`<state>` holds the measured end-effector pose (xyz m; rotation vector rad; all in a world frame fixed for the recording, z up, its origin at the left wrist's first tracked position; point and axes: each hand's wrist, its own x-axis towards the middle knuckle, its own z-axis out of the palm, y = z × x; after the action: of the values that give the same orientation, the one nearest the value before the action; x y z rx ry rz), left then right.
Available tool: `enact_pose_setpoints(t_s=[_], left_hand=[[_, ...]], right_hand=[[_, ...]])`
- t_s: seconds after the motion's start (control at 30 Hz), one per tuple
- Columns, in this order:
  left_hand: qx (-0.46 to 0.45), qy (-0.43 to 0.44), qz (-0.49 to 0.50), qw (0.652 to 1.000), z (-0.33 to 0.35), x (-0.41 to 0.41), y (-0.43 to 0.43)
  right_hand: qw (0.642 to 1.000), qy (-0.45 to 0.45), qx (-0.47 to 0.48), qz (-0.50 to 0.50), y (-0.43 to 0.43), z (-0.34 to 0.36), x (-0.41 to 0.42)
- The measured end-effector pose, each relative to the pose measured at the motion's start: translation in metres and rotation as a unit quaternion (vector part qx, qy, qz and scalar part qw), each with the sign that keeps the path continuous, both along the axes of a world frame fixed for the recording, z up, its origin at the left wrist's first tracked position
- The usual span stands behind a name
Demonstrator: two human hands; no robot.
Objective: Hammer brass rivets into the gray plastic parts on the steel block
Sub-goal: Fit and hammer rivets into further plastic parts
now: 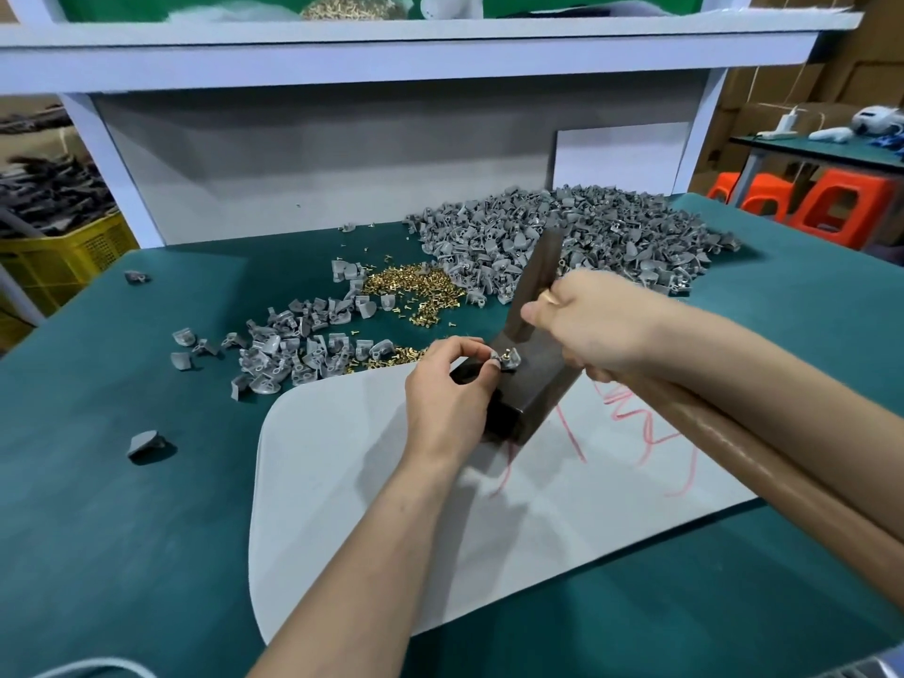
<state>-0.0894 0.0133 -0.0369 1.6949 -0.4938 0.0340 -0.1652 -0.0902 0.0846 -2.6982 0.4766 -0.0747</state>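
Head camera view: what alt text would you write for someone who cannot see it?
A person's left hand pinches a gray plastic part with a brass rivet on a steel block, while the right hand grips a hammer over it. The block stands on a white board on a green table, with heaps of gray parts and loose rivets behind.

My left hand (450, 389) covers the left face of the steel block (526, 408); the gray part (504, 362) I pinch on top is too small to show how its rivet (509, 355) sits. The hammer (535, 281) is a blur — its handle passes under my right hand (592, 330) and off the right edge.
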Motion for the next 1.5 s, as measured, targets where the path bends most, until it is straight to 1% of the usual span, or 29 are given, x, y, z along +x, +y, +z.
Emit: enact_pose_setpoints(t_s=[0.1, 0.13, 0.23, 0.3, 0.4, 0.43, 0.47, 0.53, 0.57, 0.6, 0.67, 0.7, 0.83, 0.93, 1.0, 1.03, 1.07, 1.1, 1.13, 1.17, 1.2, 1.23, 1.27, 1.3, 1.33, 1.37, 1.4, 1.43, 1.5], left_hand=[[-0.023, 0.033, -0.001, 0.999, -0.002, -0.001, -0.001], [-0.025, 0.035, -0.002, 0.999, -0.001, -0.001, -0.001], [-0.006, 0.004, 0.002, 1.0, 0.001, 0.001, 0.0], [0.0, 0.001, 0.003, 1.0, 0.002, 0.0, 0.001], [-0.016, 0.03, 0.006, 0.999, 0.0, -0.001, 0.0], [-0.019, 0.032, 0.008, 0.999, 0.0, -0.001, 0.0], [-0.015, 0.024, 0.008, 1.0, 0.0, 0.0, 0.0], [-0.008, 0.001, 0.001, 1.0, 0.001, 0.001, 0.001], [-0.007, -0.003, 0.0, 1.0, 0.001, 0.001, 0.001], [-0.008, 0.001, 0.002, 1.0, 0.001, 0.001, 0.001], [-0.012, 0.012, 0.007, 1.0, 0.0, 0.001, 0.0], [-0.014, 0.013, 0.009, 1.0, 0.0, 0.001, 0.0], [-0.016, 0.004, -0.001, 1.0, -0.001, 0.001, 0.002], [-0.01, 0.013, -0.001, 1.0, 0.0, 0.003, 0.001], [-0.02, 0.02, 0.0, 1.0, -0.001, 0.002, 0.001], [-0.022, 0.022, -0.006, 1.0, 0.0, 0.002, 0.001], [-0.023, 0.02, -0.007, 0.999, 0.0, 0.001, 0.001], [-0.023, 0.016, -0.006, 1.0, 0.0, 0.0, 0.001], [-0.022, 0.011, -0.003, 1.0, 0.001, -0.001, 0.001], [-0.019, 0.005, 0.002, 1.0, 0.002, -0.002, 0.0], [-0.015, 0.003, 0.008, 1.0, 0.002, -0.002, 0.0], [-0.012, 0.007, 0.012, 1.0, 0.002, -0.002, -0.001], [-0.015, 0.019, 0.014, 1.0, 0.001, -0.002, -0.001], [-0.019, 0.032, 0.015, 0.999, 0.0, -0.002, 0.0], [-0.024, 0.039, 0.015, 0.999, 0.0, -0.001, 0.0], [-0.026, 0.042, 0.015, 0.999, -0.001, 0.0, 0.0], [-0.025, 0.044, 0.013, 0.999, -0.001, 0.001, 0.0], [-0.023, 0.047, 0.011, 0.999, -0.001, 0.001, 0.0], [-0.024, 0.053, 0.008, 0.998, -0.003, 0.001, -0.001]], right_hand=[[0.998, -0.06, 0.004, -0.014, -0.005, 0.01, 0.0], [0.998, -0.059, -0.01, -0.015, -0.002, 0.008, 0.0], [0.999, 0.015, -0.036, 0.003, 0.008, -0.014, 0.002], [0.999, 0.027, -0.02, 0.001, 0.009, -0.014, 0.002], [0.997, -0.071, 0.003, -0.01, 0.0, 0.006, 0.002], [0.997, -0.081, 0.008, -0.005, 0.0, 0.009, 0.003], [0.998, -0.065, 0.022, -0.009, 0.003, 0.006, 0.004], [1.0, 0.003, 0.019, -0.015, 0.006, -0.007, 0.006], [1.0, 0.014, 0.017, -0.021, 0.005, -0.009, 0.007], [1.0, 0.009, 0.013, -0.023, 0.003, -0.007, 0.007], [0.998, -0.05, -0.001, -0.025, 0.0, -0.002, 0.006], [0.998, -0.062, 0.004, -0.02, 0.0, -0.001, 0.008], [1.0, 0.007, 0.024, 0.006, 0.004, -0.008, 0.011], [0.999, -0.041, 0.015, 0.01, -0.003, -0.003, 0.015], [1.0, -0.007, 0.011, 0.018, -0.005, -0.008, 0.019], [0.999, 0.005, 0.033, 0.012, -0.007, -0.011, 0.022], [0.996, -0.004, 0.091, 0.002, -0.012, -0.013, 0.026], [0.983, -0.034, 0.181, -0.013, -0.019, -0.014, 0.029], [0.957, -0.068, 0.281, -0.024, -0.028, -0.013, 0.031], [0.914, -0.098, 0.394, -0.028, -0.038, -0.014, 0.03], [0.853, -0.121, 0.506, -0.017, -0.047, -0.019, 0.027], [0.781, -0.14, 0.608, 0.008, -0.057, -0.027, 0.023], [0.707, -0.158, 0.688, 0.038, -0.067, -0.039, 0.017], [0.642, -0.174, 0.744, 0.061, -0.076, -0.053, 0.013], [0.593, -0.184, 0.78, 0.076, -0.084, -0.066, 0.01], [0.558, -0.187, 0.805, 0.083, -0.091, -0.077, 0.008], [0.536, -0.188, 0.819, 0.082, -0.098, -0.085, 0.007], [0.527, -0.191, 0.825, 0.074, -0.102, -0.092, 0.006], [0.524, -0.2, 0.827, 0.04, -0.11, -0.102, 0.008]])
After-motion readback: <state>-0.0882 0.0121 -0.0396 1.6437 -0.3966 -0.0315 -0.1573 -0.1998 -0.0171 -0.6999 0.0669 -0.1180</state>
